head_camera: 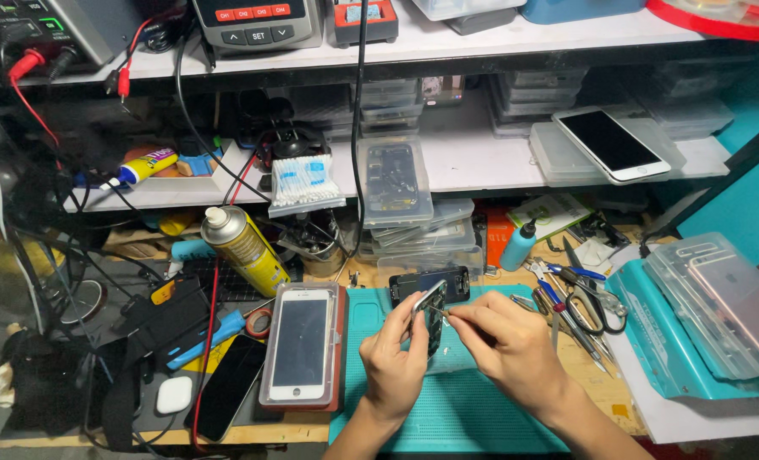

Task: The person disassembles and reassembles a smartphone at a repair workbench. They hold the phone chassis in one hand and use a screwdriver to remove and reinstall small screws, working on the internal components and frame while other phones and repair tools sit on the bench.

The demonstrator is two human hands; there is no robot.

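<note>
My left hand [395, 358] holds a small dark phone part [431, 313] with a silvery edge, tilted upright above the teal work mat [473, 409]. My right hand [507, 341] pinches a thin metal tool [444, 314] whose tip touches that part. A black phone assembly [430, 282] lies flat on the mat just beyond the hands. A white phone screen [299, 343] rests in a clear tray to the left of my left hand.
A yellow spray can [245, 248] leans at the back left, and a black phone [229, 385] lies at the front left. Scissors and pliers [577, 300] lie right of the mat beside a teal bottle [518, 245]. Clear cases [724, 300] hold a phone at far right. Shelves carry a white phone [612, 143].
</note>
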